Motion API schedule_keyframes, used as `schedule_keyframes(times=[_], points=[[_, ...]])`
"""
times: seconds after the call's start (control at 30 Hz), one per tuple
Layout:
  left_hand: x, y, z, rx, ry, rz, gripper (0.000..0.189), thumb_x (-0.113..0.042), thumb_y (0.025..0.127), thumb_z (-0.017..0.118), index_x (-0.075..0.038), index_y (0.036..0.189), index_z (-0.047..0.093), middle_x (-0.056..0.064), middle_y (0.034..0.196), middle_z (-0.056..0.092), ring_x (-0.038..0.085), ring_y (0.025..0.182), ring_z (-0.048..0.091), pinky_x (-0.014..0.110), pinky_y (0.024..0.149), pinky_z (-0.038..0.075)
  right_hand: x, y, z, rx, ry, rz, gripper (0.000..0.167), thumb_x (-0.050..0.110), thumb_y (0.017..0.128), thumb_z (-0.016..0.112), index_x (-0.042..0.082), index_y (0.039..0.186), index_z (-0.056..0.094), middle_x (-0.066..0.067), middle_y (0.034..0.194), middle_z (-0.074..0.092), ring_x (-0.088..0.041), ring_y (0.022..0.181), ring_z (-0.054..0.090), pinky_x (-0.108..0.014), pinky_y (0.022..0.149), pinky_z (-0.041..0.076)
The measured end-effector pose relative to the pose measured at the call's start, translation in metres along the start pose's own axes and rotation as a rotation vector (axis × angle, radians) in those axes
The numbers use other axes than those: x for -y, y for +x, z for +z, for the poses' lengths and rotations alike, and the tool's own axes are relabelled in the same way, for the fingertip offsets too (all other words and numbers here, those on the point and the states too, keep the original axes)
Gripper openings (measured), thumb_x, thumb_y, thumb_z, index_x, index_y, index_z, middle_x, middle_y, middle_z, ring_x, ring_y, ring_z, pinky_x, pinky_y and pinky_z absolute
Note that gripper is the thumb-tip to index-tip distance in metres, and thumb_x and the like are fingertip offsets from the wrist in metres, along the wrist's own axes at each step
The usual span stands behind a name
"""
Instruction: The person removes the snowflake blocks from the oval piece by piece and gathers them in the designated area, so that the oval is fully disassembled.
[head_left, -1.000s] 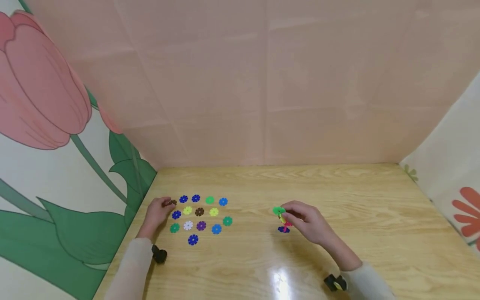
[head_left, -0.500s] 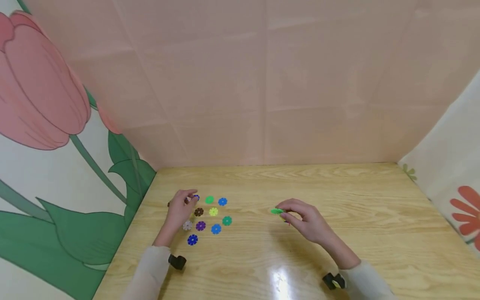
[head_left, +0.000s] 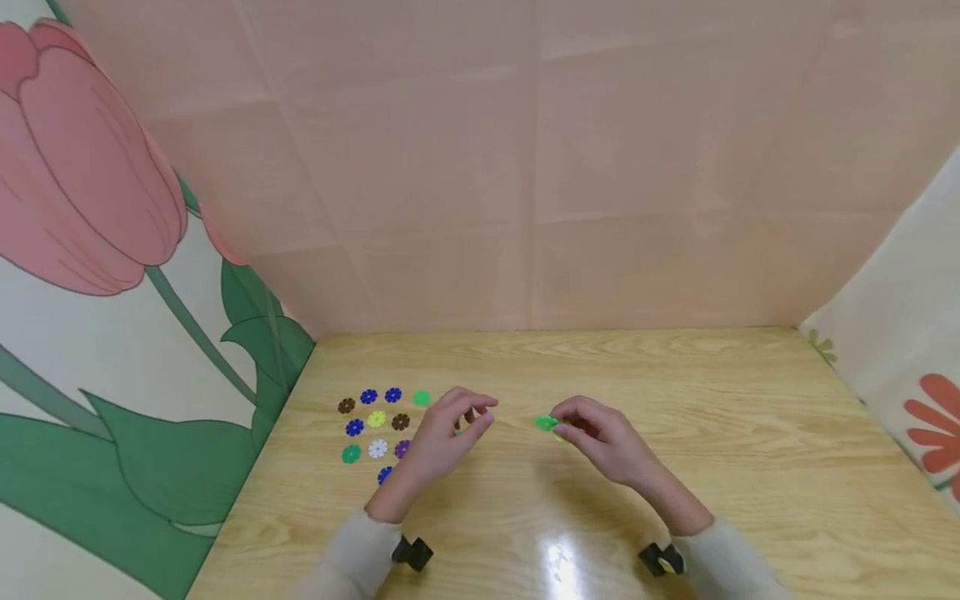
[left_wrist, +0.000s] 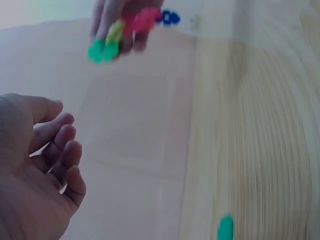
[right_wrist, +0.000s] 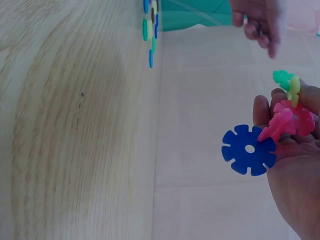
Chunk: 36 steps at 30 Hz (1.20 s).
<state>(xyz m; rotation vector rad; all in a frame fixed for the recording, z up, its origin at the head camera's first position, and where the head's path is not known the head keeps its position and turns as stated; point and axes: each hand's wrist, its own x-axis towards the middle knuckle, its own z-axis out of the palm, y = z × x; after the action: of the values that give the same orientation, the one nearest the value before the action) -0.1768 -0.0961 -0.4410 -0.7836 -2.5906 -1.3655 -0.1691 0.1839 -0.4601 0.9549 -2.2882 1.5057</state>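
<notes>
My right hand (head_left: 606,440) holds a small chain of interlocked flower-shaped plastic discs above the table. In the right wrist view the chain runs from a green disc (right_wrist: 283,78) through a yellow disc (right_wrist: 294,91) and pink discs (right_wrist: 295,119) to a dark blue disc (right_wrist: 249,149). From the head, mainly its green end (head_left: 545,423) shows. My left hand (head_left: 448,440) hovers left of the chain, apart from it, over the right side of the loose discs. Its fingers are loosely bent, and the left wrist view shows nothing between them and the thumb.
Several loose flower discs lie in rough rows at the left, among them a brown disc (head_left: 346,406), a white disc (head_left: 377,448) and a light green disc (head_left: 422,398). My left hand hides others. A pink cloth (head_left: 525,208) backs the wooden table (head_left: 750,433).
My left hand has moved right from the brown disc at the far left, across the rows, towards the right hand. That brown disc still lies there. The chain has tilted, hiding its blue end from the head.
</notes>
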Motion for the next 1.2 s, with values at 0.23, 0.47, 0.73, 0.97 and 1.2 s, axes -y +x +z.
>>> schedule_keyframes(times=[0.23,0.47,0.73,0.97,1.2], points=[[-0.017,0.006,0.022,0.079,-0.003,0.087,0.028,-0.029,0.101,0.063,-0.013,0.125,0.068,-0.001,0.119,0.069,0.009,0.098,0.061,0.031,0.079,0.055,0.004,0.001,0.001,0.041,0.036,0.106,0.014,0.001,0.094,0.069,0.011,0.103,0.067,-0.005,0.095,0.070,-0.006,0.073,0.057,-0.023,0.059,0.050],[-0.024,0.010,0.033,0.087,-0.019,0.056,0.016,-0.031,0.099,0.067,-0.021,0.111,0.073,-0.011,0.102,0.068,0.004,0.091,0.059,0.027,0.076,0.053,0.005,0.001,0.001,0.054,0.045,0.072,0.017,0.000,0.092,0.071,0.010,0.105,0.068,-0.005,0.097,0.072,-0.008,0.078,0.060,-0.024,0.063,0.053],[-0.028,0.012,0.035,0.048,-0.011,0.055,0.009,-0.026,0.097,0.070,-0.019,0.103,0.073,-0.010,0.096,0.066,0.004,0.086,0.058,0.023,0.073,0.051,0.006,0.001,-0.002,0.072,0.063,0.077,0.017,-0.001,0.094,0.068,0.007,0.110,0.067,-0.005,0.103,0.072,-0.007,0.088,0.065,-0.026,0.075,0.057],[-0.025,0.013,0.033,0.003,-0.017,0.092,0.007,-0.022,0.097,0.071,-0.016,0.101,0.071,-0.009,0.094,0.066,0.004,0.083,0.058,0.024,0.072,0.051,0.003,-0.002,-0.005,0.111,-0.001,0.100,0.027,0.008,0.096,0.070,0.005,0.123,0.066,-0.004,0.116,0.071,-0.011,0.103,0.067,-0.028,0.091,0.055],[-0.026,0.013,0.033,0.053,-0.012,0.071,0.012,-0.026,0.098,0.069,-0.017,0.106,0.071,-0.007,0.101,0.068,0.005,0.087,0.059,0.024,0.076,0.052,0.004,-0.003,-0.005,0.130,-0.026,0.110,0.030,0.013,0.096,0.071,0.008,0.125,0.067,-0.005,0.118,0.072,-0.010,0.100,0.067,-0.031,0.086,0.057]])
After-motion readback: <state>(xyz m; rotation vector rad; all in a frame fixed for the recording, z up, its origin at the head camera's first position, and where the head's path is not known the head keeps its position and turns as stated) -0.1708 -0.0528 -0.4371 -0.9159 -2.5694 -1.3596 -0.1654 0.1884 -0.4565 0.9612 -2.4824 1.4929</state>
